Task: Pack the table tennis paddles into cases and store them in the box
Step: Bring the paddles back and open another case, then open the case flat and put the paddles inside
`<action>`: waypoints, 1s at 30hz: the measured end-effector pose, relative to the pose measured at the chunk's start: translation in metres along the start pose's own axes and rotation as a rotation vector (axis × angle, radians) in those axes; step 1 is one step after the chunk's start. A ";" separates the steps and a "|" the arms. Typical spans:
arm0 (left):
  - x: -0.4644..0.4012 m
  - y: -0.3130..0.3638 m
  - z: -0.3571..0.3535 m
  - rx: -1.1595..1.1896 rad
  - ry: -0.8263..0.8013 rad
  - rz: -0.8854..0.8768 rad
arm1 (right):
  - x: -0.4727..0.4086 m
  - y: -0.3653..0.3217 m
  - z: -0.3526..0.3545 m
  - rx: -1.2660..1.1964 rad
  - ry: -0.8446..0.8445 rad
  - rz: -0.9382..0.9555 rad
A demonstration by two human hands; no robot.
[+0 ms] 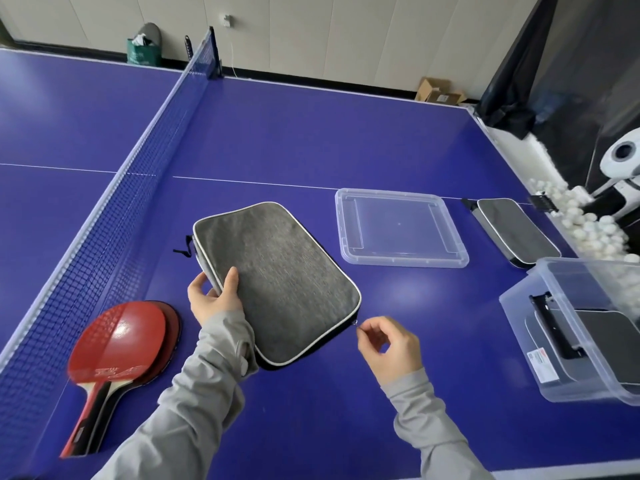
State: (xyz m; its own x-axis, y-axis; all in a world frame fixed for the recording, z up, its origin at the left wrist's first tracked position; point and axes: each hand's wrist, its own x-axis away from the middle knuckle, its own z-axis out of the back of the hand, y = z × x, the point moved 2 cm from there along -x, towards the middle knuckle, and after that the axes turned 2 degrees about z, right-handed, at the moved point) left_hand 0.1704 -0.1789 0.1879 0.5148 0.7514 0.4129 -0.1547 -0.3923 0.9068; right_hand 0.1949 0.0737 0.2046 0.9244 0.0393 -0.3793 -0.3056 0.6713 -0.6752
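Head view shows a grey paddle case lying flat on the blue table, just beside the net. Left hand grips the case's left edge, fingers curled over it. Right hand pinches the zipper pull at the case's near right corner. Two red paddles lie stacked by the net. A clear box holding a case sits at the table's right edge, its lid nearby.

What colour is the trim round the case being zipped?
White piping on the grey case, clearest in the head view.
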 end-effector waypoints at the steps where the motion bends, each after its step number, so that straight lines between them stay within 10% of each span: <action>1: 0.002 -0.002 -0.002 0.008 0.019 0.001 | 0.003 -0.002 -0.002 0.000 0.004 -0.007; 21: 0.032 -0.022 -0.020 0.113 0.330 0.201 | 0.047 -0.054 -0.049 -0.115 -0.036 0.106; 30: 0.023 -0.025 -0.003 0.039 0.164 0.140 | 0.046 -0.036 -0.031 -0.286 0.007 -0.043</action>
State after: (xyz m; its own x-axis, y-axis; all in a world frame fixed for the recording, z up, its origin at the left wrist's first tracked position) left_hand 0.1834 -0.1507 0.1751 0.3458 0.7633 0.5457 -0.1804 -0.5167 0.8370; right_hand 0.2410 0.0281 0.1917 0.9367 0.0089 -0.3500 -0.3186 0.4366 -0.8414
